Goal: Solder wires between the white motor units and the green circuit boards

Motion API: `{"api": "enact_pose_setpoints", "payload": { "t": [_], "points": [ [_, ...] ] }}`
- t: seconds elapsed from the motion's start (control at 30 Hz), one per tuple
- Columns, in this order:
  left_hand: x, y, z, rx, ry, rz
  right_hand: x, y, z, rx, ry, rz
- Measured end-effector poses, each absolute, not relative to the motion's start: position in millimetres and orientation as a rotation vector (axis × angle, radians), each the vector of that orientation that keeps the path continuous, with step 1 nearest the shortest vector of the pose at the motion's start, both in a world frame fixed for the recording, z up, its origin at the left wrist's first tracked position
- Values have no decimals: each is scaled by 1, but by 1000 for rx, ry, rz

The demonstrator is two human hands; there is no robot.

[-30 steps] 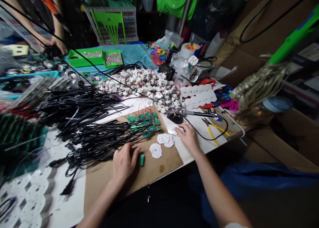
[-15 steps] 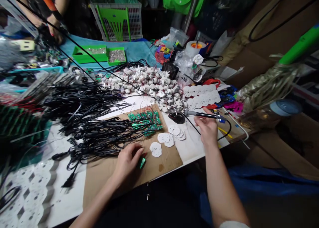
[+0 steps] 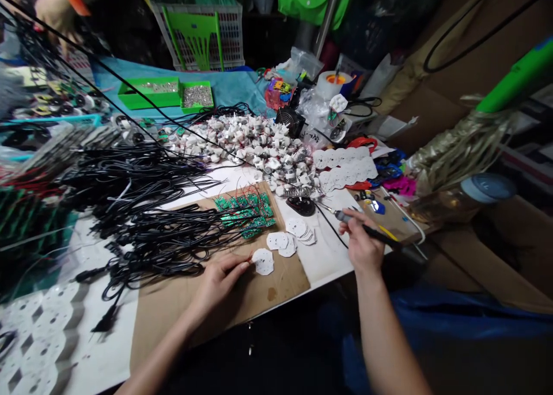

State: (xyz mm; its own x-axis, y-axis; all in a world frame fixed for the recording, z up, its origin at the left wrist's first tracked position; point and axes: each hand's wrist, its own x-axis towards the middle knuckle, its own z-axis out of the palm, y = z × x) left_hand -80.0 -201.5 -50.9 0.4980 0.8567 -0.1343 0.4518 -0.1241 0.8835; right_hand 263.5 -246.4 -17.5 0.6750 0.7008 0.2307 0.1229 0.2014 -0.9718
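My right hand [image 3: 364, 246] is closed around a soldering iron [image 3: 377, 232], its metal tip pointing left toward a small black dish [image 3: 301, 205]. On the brown cardboard [image 3: 285, 283], my left hand [image 3: 222, 274] pinches thumb and forefinger together beside a white perforated disc [image 3: 263, 262]. A reddish trace shows at those fingertips, too small to make out. More white discs [image 3: 301, 228] lie in a loose stack between the hands. Beyond my left hand, green circuit boards [image 3: 246, 211] with thin wires sit at the ends of black power cords [image 3: 168, 236].
A heap of white parts [image 3: 259, 147] with wires spreads across the table behind. Green trays [image 3: 149, 92] of small metal pieces stand farther back. White scalloped sheets [image 3: 345, 167] and a lidded jar [image 3: 466, 196] are at right. Another person's hand [image 3: 56, 15] works at upper left.
My right hand has drawn the soldering iron off the coiled holder by the black dish and tilted it. My left fingers moved next to the white disc; the small green board under them no longer shows.
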Motion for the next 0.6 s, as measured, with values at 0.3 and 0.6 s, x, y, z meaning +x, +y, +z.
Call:
{"api": "enact_pose_setpoints", "payload": {
  "t": [0.3, 0.6],
  "points": [
    [-74, -203, -48, 1688, 1245, 366, 240, -243, -73, -1625, -767, 381],
    [-71, -208, -48, 1724, 1322, 351, 243, -230, -80, -1636, -820, 385]
  ]
}}
